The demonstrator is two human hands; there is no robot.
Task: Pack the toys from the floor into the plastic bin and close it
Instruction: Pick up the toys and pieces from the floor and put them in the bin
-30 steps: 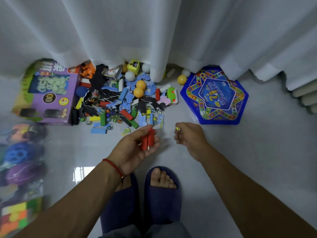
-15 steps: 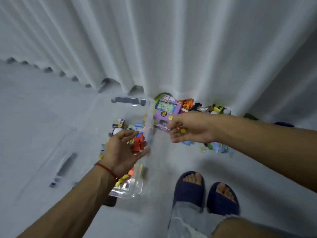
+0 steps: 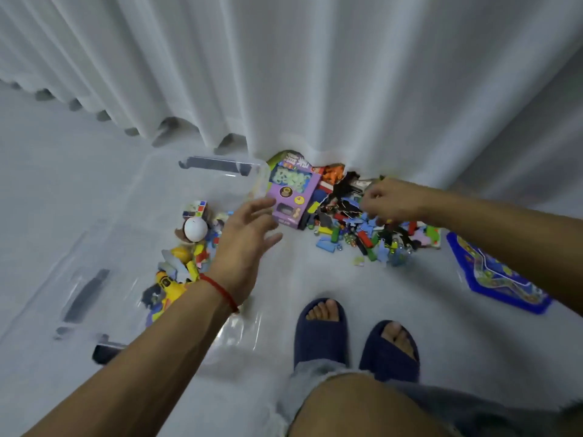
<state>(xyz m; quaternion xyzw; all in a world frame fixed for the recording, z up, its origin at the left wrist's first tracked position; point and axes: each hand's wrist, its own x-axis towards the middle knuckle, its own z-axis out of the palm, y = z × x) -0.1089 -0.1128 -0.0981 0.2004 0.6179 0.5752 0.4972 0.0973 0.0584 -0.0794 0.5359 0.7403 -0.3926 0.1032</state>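
A clear plastic bin point(image 3: 239, 334) stands on the floor at the left and holds several toys, among them a white ball point(image 3: 195, 229) and a yellow toy vehicle point(image 3: 168, 283). My left hand point(image 3: 246, 244) hovers over the bin's right side with its fingers spread and nothing in it. A pile of small toys point(image 3: 353, 234), blocks, foam pieces and marbles, lies on the floor by the curtain. My right hand point(image 3: 391, 200) is down over that pile with its fingers curled. Whether it holds anything is hidden.
A purple toy box point(image 3: 291, 197) leans between the bin and the pile. A blue hexagonal game box point(image 3: 498, 279) lies at the right. A white curtain point(image 3: 315, 74) hangs behind. My feet in dark slippers point(image 3: 320, 329) stand just in front of the pile.
The red blocks have left my left hand, which now hangs spread over the bin. My right hand has swung away from the bin back to the floor pile.
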